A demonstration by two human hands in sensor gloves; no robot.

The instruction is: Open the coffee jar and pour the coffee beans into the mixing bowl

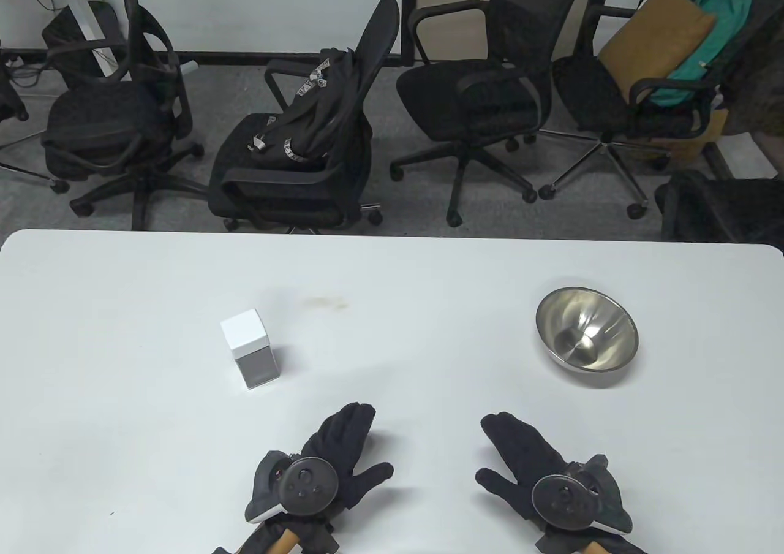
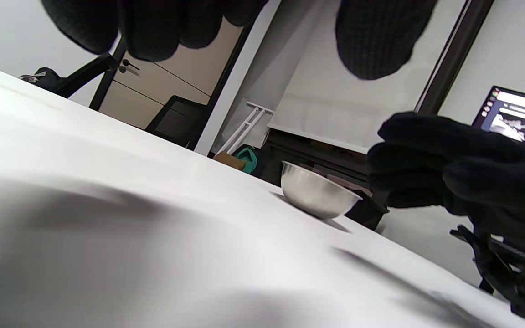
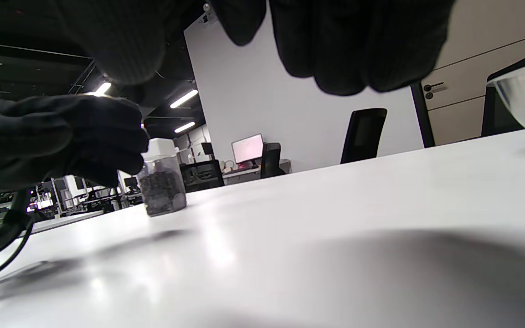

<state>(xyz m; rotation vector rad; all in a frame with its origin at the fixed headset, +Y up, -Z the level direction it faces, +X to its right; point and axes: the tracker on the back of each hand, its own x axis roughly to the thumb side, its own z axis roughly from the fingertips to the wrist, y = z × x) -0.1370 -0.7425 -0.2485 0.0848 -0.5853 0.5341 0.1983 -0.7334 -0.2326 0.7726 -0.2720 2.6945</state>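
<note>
The coffee jar (image 1: 251,349) is a square clear jar with a white lid, standing upright on the white table's left middle. In the right wrist view the jar (image 3: 162,187) shows dark beans inside. The steel mixing bowl (image 1: 587,336) sits empty on the right; it also shows in the left wrist view (image 2: 317,191). My left hand (image 1: 343,456) lies flat and open near the front edge, below and right of the jar. My right hand (image 1: 520,456) lies flat and open, below and left of the bowl. Neither hand holds anything.
The white table (image 1: 392,272) ends at a far edge with several black office chairs (image 1: 306,143) behind it. A faint brown stain (image 1: 324,301) marks the table right of the jar. The right hand (image 2: 463,177) shows in the left wrist view.
</note>
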